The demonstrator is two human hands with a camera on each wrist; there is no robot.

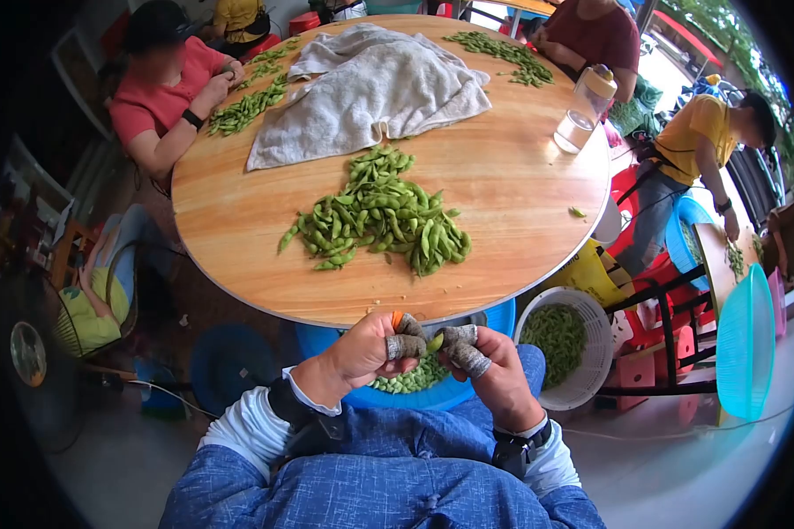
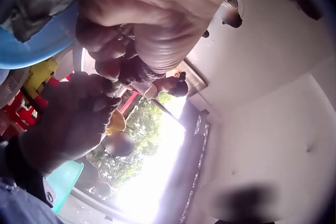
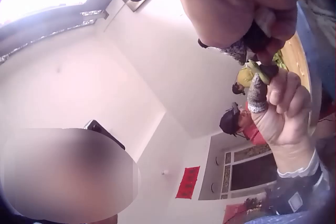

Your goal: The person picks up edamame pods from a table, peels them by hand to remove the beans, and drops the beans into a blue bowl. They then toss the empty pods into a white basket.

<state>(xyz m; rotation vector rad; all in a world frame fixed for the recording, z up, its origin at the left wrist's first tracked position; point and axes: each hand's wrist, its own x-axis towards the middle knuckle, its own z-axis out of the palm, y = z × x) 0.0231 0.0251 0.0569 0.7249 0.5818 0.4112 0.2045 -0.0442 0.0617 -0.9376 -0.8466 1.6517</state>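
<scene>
step in hand, as judged: opening a single pod. the left hand (image 1: 362, 353) and the right hand (image 1: 496, 375) meet at the near edge of the surface (image 1: 503, 185). their fingertips are together, and both pinch one edamame pod (image 1: 434, 341) between thumb and forefinger. grey fabric finger covers (image 1: 464, 339) sit on the gripping fingers. the pod is held in the air above the blue basin (image 1: 500, 317), which stands below the surface edge and holds pale shelled beans (image 1: 410, 379).

supply: a pile of unshelled pods (image 1: 384, 216) lies on the surface just beyond the hands. a white basket (image 1: 598, 370) with green contents stands right of the basin. a grey towel (image 1: 370, 88) and a clear bottle (image 1: 582, 110) lie at the far side.

next move, as judged: it calls for splitting pressure along the pod seam, with the pod held over the basin so the beans drop inside. whether the seam is already open cannot be told; the wrist views show only the pod tip between the fingers.
</scene>
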